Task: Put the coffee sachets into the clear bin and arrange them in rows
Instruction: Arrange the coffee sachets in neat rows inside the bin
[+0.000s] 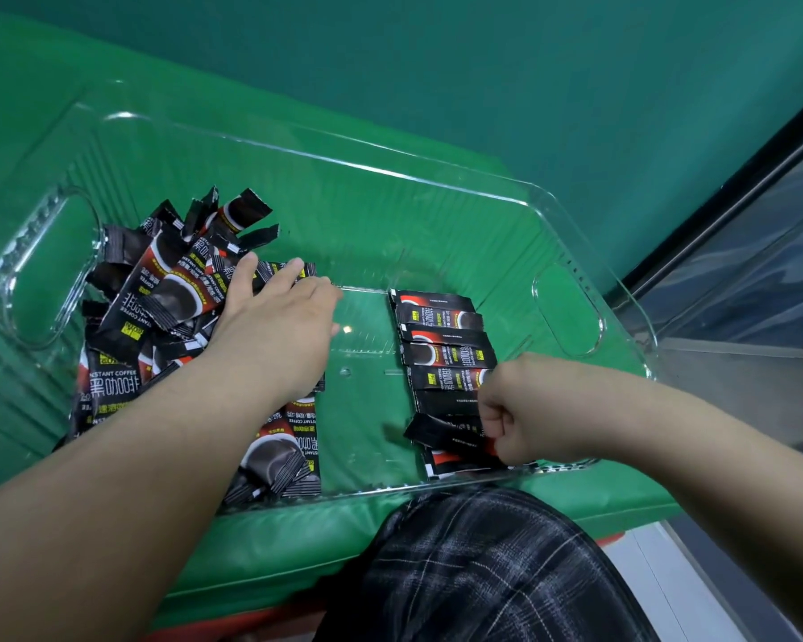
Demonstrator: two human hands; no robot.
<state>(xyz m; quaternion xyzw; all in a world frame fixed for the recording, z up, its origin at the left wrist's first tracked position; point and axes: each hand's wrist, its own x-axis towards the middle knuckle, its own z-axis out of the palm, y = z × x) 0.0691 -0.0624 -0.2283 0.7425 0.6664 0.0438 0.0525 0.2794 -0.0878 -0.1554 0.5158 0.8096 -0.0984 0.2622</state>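
Cloth (436,108), green and faintly wrinkled, covers the work surface and shows through the clear bin (297,152) — a rigid, glossy rectangular tray with rounded corners and a cut-out handle at each end. All the sachets in view are already inside it. On its left half lies the loose pile of sachets (158,289), crinkly black foil packets with serrated ends, tumbled at every angle. The left hand (274,326) lies flat on that heap with fingers spread, probably to pin it down or fetch the next one. On the right side stands the row of sachets (446,349), flat and overlapping like shingles. The right hand (525,410), fingers curled, pinches a black sachet (441,430) at the row's near end — apparently seating it in line.
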